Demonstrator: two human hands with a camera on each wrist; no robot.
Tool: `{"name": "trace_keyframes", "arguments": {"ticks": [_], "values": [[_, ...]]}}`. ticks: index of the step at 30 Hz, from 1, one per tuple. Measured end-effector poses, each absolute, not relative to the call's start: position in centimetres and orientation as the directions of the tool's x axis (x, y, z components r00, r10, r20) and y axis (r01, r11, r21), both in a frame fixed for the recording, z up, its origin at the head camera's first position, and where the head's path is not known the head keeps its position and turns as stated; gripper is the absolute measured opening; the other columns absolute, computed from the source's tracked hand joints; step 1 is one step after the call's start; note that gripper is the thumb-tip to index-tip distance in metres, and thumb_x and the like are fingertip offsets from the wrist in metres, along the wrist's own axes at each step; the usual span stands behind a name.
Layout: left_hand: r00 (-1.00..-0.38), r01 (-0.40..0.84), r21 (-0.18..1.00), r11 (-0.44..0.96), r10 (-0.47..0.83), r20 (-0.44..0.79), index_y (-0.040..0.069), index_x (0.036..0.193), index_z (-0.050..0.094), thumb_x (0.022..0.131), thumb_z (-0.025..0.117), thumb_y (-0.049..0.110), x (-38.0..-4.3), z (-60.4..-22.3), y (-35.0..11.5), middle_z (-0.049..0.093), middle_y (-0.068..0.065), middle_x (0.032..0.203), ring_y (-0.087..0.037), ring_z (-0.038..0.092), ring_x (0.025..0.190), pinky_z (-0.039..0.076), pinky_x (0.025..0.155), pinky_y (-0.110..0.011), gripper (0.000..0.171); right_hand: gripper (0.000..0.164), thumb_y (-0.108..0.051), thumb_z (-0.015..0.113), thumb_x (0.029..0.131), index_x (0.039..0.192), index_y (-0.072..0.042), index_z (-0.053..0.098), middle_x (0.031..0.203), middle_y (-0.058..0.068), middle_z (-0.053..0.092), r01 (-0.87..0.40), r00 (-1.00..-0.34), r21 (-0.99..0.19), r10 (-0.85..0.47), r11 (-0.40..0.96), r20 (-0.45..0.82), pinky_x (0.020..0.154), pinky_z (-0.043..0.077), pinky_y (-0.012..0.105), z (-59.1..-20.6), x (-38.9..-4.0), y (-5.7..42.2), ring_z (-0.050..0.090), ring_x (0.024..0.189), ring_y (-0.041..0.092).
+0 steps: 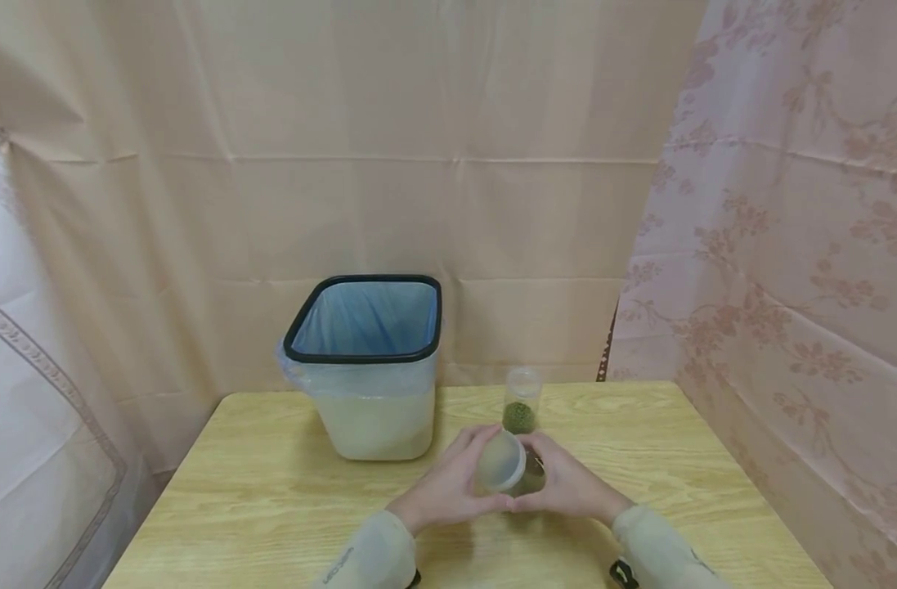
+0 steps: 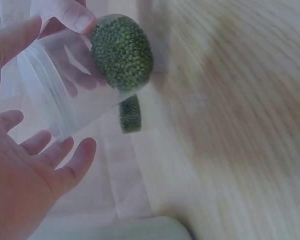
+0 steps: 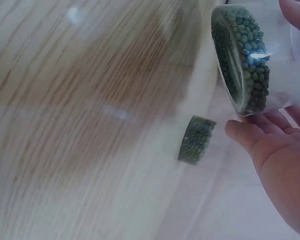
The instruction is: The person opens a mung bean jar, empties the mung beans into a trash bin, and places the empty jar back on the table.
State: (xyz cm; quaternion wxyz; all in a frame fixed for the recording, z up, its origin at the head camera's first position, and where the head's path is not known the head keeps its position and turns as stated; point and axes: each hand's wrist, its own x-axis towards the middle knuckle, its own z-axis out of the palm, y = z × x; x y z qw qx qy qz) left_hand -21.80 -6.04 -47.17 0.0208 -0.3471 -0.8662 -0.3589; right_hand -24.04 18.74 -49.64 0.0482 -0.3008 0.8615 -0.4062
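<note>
The left hand (image 1: 455,484) grips the upper end of a tilted jar (image 1: 501,460), the right hand (image 1: 568,483) its body; green beans (image 2: 122,52) sit at the base. Between them, the jar's long axis leans toward ten o'clock, top nearer the left. Just beyond, at one o'clock, stands a second jar (image 1: 522,401); farther off, at ten, a bin (image 1: 378,421).

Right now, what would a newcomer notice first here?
Probably the bin, at the back left of the table: its black rim and blue liner stand out. Nearer the viewer, the left hand and right hand hold a tilted clear jar of green beans. A second jar stands just behind them, also holding beans.
</note>
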Motion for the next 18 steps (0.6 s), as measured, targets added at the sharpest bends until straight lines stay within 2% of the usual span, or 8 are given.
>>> {"name": "trace_keyframes", "arguments": {"ticks": [6,12,15,18], "values": [[-0.764,0.63,0.549,0.55,0.566,0.309,0.013,0.155,0.036,0.084,0.08,0.05,-21.9,-46.3,-5.4,0.047,-0.007,0.146,-0.025,0.048,0.13,0.045,0.104,-0.047,0.092,0.089,-0.05,0.087,0.075,0.144,-0.013,0.045,0.134,-0.001,0.05,-0.524,-0.793,-0.69,-0.581,0.499,0.182,0.102,0.045,0.053,-49.1,-23.6,18.5,0.052,0.121,0.021],[-0.802,0.583,0.561,0.588,0.527,0.281,0.014,0.151,0.045,0.078,0.085,0.048,-21.6,-45.5,-5.3,0.056,-0.003,0.137,-0.02,0.055,0.119,0.05,0.094,-0.039,0.09,0.089,-0.047,0.087,0.076,0.147,-0.017,0.042,0.136,-0.004,0.047,-0.523,-0.781,-0.704,-0.601,0.481,0.17,0.102,0.045,0.051,-49.1,-23.2,18.6,0.051,0.122,0.02],[-0.807,0.579,0.562,0.591,0.515,0.289,0.013,0.149,0.048,0.077,0.085,0.049,-21.7,-45.0,-5.3,0.058,-0.003,0.134,-0.019,0.057,0.116,0.051,0.092,-0.038,0.089,0.097,-0.048,0.085,0.079,0.153,-0.012,0.035,0.143,0.002,0.045,-0.532,-0.77,-0.702,-0.616,0.474,0.167,0.103,0.043,0.054,-48.9,-23.2,18.8,0.048,0.127,0.025],[-0.791,0.602,0.56,0.569,0.523,0.318,0.011,0.148,0.049,0.078,0.084,0.05,-21.9,-44.7,-5.4,0.058,-0.003,0.134,-0.019,0.057,0.118,0.05,0.096,-0.04,0.088,0.106,-0.044,0.086,0.078,0.158,-0.009,0.026,0.151,0.011,0.039,-0.536,-0.758,-0.707,-0.632,0.461,0.162,0.107,0.036,0.06,-48.6,-23.5,19.1,0.044,0.133,0.032]]}}
